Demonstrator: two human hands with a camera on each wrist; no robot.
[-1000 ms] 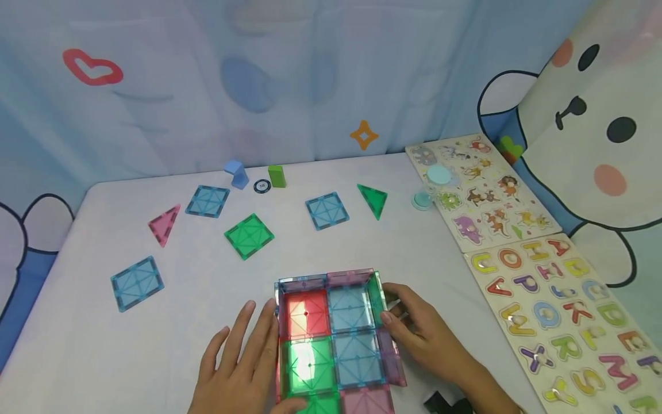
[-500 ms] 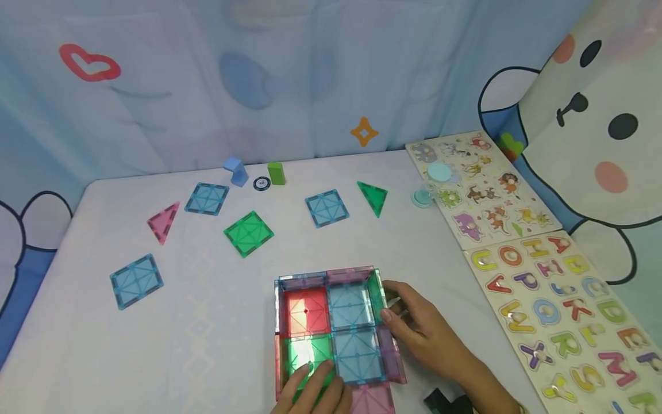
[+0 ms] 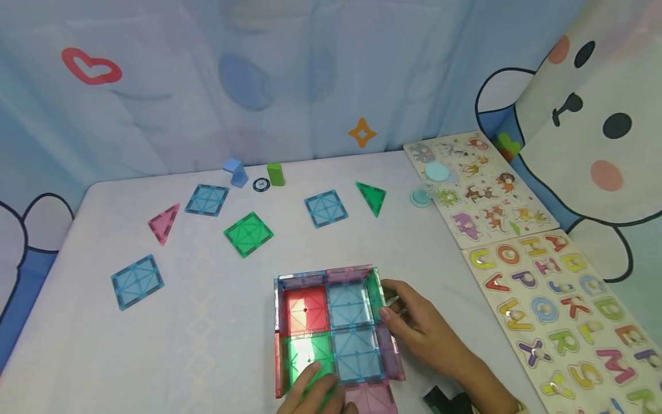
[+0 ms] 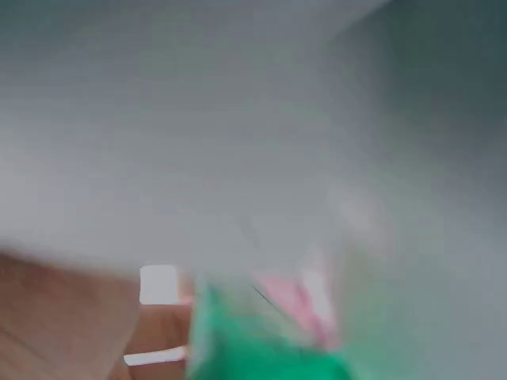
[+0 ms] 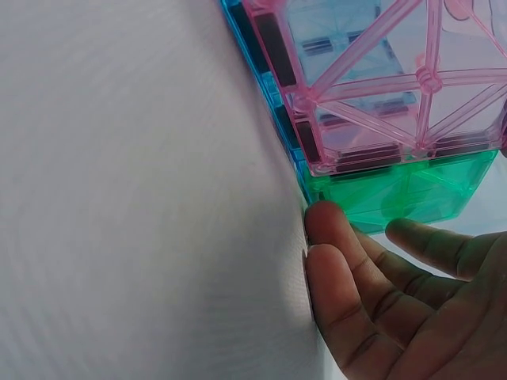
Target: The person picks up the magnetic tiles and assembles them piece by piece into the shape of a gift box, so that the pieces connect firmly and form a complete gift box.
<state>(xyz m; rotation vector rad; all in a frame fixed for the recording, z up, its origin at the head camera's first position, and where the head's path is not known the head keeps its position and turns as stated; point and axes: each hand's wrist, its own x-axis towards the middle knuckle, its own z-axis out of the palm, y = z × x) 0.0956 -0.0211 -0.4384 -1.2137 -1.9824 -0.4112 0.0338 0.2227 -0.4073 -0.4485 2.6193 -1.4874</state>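
Translucent magnetic tiles form a low walled box (image 3: 357, 356) at the front middle in the head view, its floor red, green, blue and pink. My right hand (image 3: 429, 333) touches the outer side of its green wall tile (image 3: 376, 294). In the right wrist view the fingertips (image 5: 329, 222) lie against that green tile, beside a pink tile (image 5: 372, 111). My left hand (image 3: 315, 397) is over the near green floor tiles, cut off by the frame's bottom edge; I cannot tell what its fingers grip. The left wrist view is blurred, with a green tile (image 4: 261, 348) beside fingers.
Loose blue tiles (image 3: 137, 282), a green square tile (image 3: 249, 234), a pink triangle (image 3: 164, 224) and a green triangle (image 3: 371, 198) lie farther back. Small blocks (image 3: 276, 175) stand at the back edge. An animal board (image 3: 481, 195) and letter board (image 3: 569, 322) line the right.
My left hand has moved from the box's left side right and towards the near edge, over the green floor tiles. The right hand has stayed at the green wall.
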